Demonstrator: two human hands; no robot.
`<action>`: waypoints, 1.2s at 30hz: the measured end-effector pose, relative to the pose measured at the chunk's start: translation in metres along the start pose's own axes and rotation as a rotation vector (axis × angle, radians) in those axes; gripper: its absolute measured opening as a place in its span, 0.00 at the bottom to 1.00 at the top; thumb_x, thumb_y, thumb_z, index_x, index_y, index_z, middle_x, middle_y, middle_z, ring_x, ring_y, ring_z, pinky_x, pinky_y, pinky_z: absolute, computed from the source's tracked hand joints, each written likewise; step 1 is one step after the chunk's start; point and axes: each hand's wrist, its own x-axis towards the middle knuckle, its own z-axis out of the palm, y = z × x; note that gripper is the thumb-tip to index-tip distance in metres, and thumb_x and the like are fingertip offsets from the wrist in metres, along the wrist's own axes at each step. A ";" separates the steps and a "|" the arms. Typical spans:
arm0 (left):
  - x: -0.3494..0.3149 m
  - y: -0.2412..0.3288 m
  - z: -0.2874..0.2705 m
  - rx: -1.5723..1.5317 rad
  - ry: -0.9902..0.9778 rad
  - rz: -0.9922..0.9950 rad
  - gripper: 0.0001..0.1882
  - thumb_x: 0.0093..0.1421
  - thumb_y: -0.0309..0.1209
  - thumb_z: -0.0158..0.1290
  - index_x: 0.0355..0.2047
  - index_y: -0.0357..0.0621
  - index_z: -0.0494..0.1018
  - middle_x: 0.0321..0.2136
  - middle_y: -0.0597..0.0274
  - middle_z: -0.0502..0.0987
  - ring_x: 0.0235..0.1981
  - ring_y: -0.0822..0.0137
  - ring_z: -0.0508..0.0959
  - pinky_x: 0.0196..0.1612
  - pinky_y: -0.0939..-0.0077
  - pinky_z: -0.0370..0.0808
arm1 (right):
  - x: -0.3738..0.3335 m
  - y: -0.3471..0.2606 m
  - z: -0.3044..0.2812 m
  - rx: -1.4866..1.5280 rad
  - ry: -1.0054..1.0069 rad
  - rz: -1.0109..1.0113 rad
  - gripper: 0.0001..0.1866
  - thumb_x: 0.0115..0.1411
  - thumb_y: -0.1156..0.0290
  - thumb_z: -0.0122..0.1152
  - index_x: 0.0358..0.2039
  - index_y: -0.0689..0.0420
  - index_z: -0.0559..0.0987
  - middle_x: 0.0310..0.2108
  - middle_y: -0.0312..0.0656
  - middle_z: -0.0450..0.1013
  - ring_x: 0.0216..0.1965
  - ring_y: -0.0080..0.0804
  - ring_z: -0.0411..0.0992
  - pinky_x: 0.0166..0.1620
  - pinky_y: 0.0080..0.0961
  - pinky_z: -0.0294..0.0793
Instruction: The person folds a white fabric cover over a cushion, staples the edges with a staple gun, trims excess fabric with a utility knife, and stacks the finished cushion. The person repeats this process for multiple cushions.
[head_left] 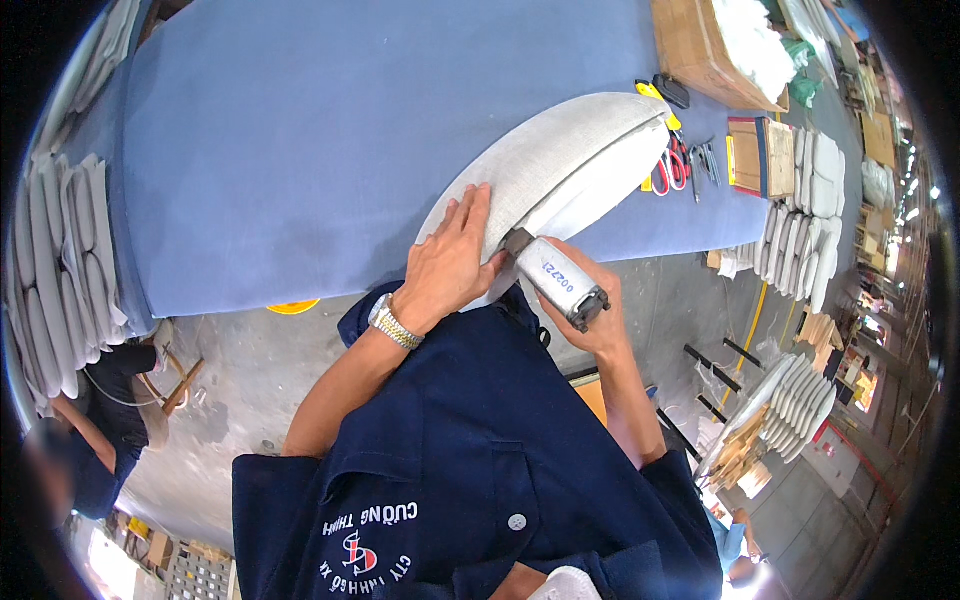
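Observation:
A long curved panel covered in light grey fabric [560, 150] lies on the blue-covered worktable [300, 150], its near end against my body. My left hand [455, 255], with a metal wristwatch, presses flat on the fabric at the panel's near end. My right hand [590, 305] grips a grey pneumatic staple gun [555, 278], whose nose touches the panel's white underside edge just right of my left fingers.
Red scissors [675, 165], a yellow tool and small hand tools lie on the table's right part, beside a cardboard box [700, 40] of white stuffing. Stacks of grey padded panels stand at left [60, 270] and right [810, 220]. Another person bends at lower left [110, 430].

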 end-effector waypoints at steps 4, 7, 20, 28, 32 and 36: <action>-0.001 -0.005 0.008 -0.002 0.030 0.040 0.51 0.59 0.36 0.63 0.76 0.44 0.46 0.71 0.38 0.59 0.69 0.40 0.65 0.58 0.46 0.78 | -0.003 -0.002 0.000 -0.013 -0.022 -0.033 0.31 0.50 0.74 0.71 0.58 0.57 0.79 0.51 0.50 0.81 0.50 0.46 0.82 0.51 0.32 0.80; -0.002 -0.003 0.012 0.010 0.034 0.021 0.51 0.58 0.35 0.64 0.75 0.43 0.47 0.72 0.40 0.59 0.69 0.40 0.65 0.59 0.46 0.77 | 0.000 -0.018 0.000 -0.004 -0.077 0.072 0.28 0.53 0.74 0.69 0.57 0.63 0.79 0.51 0.51 0.81 0.48 0.40 0.83 0.51 0.31 0.80; -0.005 -0.001 0.010 -0.007 0.001 0.018 0.57 0.51 0.26 0.67 0.76 0.44 0.44 0.73 0.39 0.56 0.71 0.40 0.62 0.61 0.48 0.76 | -0.016 -0.013 0.007 -0.023 -0.040 0.033 0.30 0.52 0.74 0.70 0.57 0.61 0.78 0.51 0.50 0.80 0.50 0.43 0.82 0.53 0.30 0.79; 0.004 -0.013 -0.007 -0.242 -0.168 0.114 0.61 0.51 0.32 0.70 0.77 0.45 0.41 0.75 0.36 0.48 0.76 0.39 0.50 0.73 0.48 0.59 | -0.006 -0.018 0.014 0.074 -0.042 0.086 0.30 0.50 0.75 0.68 0.57 0.56 0.78 0.49 0.49 0.81 0.50 0.50 0.81 0.51 0.32 0.79; -0.002 -0.060 0.005 -0.467 -0.184 0.190 0.61 0.54 0.38 0.69 0.77 0.45 0.39 0.75 0.32 0.45 0.77 0.42 0.44 0.77 0.53 0.46 | -0.005 -0.023 0.023 0.035 -0.011 0.093 0.30 0.50 0.75 0.69 0.57 0.56 0.79 0.49 0.50 0.81 0.49 0.49 0.82 0.51 0.33 0.79; -0.015 -0.034 0.007 -0.210 -0.112 0.032 0.57 0.57 0.37 0.65 0.77 0.42 0.40 0.74 0.31 0.48 0.75 0.38 0.50 0.74 0.51 0.56 | -0.011 -0.015 0.026 0.023 0.042 0.024 0.30 0.51 0.74 0.70 0.58 0.58 0.79 0.50 0.53 0.81 0.50 0.48 0.82 0.52 0.32 0.79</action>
